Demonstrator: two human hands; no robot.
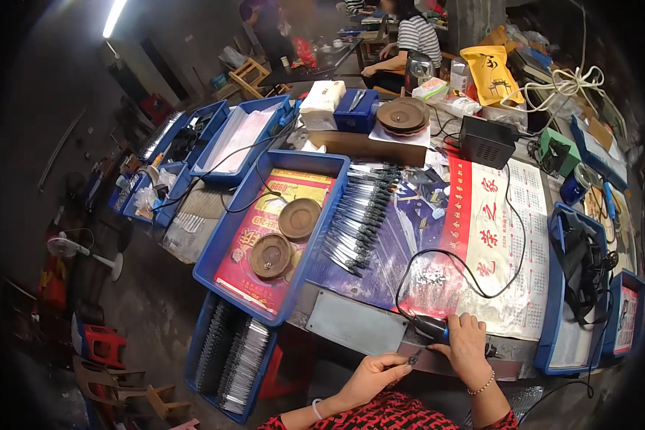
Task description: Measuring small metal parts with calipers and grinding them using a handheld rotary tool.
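Observation:
My left hand [371,378] is near the table's front edge, thumb and forefinger pinched on a small dark part [413,357] too small to name. Close beside it, my right hand [469,347] lies over a black corded power tool [430,328] with a blue ring, its fingers curled round the body. The tool's dark end pokes out to the right of that hand. From its left end a black cord [454,252] loops over the calendar sheet to a black box [488,141]. Left of the hands is a grey plate [356,322].
A row of slim clear-and-black pieces [360,215] lies on the table. Two brown round dishes [299,218] sit in a blue tray [201,266]; a lower blue bin [193,356] holds more slim pieces. At right, a blue tray [547,344] holds black straps. People are seated behind.

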